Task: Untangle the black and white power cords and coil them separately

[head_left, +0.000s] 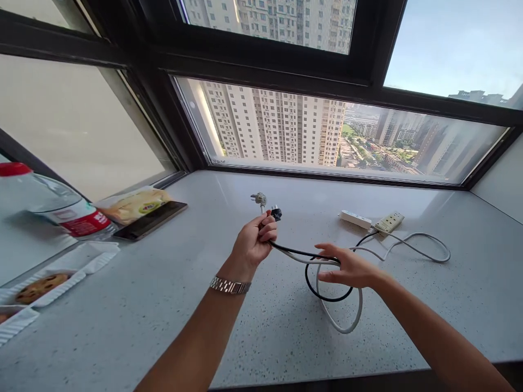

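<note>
Black cord (332, 300) and white cord (344, 331) loop over the speckled surface (171, 305). Reaching from the right, the right hand (351, 267) has its grip loosely open, thumb apart, cords running into the gap, seemingly free to slide. Left and slightly farther, the left hand (254, 239) closes its grip around both cords below the white plug (261, 200) and black plug (277, 213), apparently keeping the ends together. Far right lie two power strips (389, 222).

Free room between phone (151, 220) and white plug (261, 201), cable loops (345, 331) an obstacle rightward.
</note>
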The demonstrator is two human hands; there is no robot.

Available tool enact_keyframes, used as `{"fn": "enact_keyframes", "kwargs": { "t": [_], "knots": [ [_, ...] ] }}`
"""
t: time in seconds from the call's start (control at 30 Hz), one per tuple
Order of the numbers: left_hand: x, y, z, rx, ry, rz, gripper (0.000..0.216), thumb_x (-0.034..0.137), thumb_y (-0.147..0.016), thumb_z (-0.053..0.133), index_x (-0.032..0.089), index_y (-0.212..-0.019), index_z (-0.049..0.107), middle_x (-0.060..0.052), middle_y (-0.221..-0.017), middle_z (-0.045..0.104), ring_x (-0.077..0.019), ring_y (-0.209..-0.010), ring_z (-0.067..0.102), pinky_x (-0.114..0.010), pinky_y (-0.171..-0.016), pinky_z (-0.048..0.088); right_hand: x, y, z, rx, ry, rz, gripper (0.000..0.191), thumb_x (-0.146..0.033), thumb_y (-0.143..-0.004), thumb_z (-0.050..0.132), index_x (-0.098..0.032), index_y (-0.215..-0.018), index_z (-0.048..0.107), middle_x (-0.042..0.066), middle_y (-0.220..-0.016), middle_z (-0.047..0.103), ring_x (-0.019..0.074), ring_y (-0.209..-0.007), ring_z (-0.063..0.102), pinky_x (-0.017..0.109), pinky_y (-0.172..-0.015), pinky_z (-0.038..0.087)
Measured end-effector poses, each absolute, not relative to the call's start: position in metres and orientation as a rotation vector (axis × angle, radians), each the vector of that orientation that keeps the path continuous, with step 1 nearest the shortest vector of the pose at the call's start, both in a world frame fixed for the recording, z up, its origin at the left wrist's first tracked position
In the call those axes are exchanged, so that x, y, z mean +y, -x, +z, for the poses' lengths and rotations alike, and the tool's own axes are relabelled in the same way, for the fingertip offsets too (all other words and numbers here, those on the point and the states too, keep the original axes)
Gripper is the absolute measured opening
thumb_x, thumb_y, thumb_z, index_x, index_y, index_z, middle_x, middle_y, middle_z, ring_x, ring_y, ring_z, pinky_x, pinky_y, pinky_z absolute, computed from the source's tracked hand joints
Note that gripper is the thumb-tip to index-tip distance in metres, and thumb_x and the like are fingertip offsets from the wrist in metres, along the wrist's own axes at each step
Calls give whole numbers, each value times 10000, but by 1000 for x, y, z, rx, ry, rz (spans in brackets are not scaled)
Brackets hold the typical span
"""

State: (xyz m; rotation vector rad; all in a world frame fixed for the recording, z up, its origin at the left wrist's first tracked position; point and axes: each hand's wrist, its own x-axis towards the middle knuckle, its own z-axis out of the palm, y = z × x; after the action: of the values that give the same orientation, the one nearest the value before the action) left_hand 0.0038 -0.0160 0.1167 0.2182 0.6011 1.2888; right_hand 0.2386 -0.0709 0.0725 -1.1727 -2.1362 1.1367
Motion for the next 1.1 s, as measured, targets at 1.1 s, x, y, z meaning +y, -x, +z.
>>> {"fn": "enact_keyframes", "kwargs": {
  "t": [1.1],
  "knots": [
    [29,78,49,1289,-581,1344,177,166,-880,475,204,-728,392,118,-418,284,-46,-284,279,-137,-326,267,-73,-491,8,-1745,2248,-3,317,-487,-727,442,-212,-664,587,63,-672,633,207,-590,564,271,-490,323]
  ]
}}
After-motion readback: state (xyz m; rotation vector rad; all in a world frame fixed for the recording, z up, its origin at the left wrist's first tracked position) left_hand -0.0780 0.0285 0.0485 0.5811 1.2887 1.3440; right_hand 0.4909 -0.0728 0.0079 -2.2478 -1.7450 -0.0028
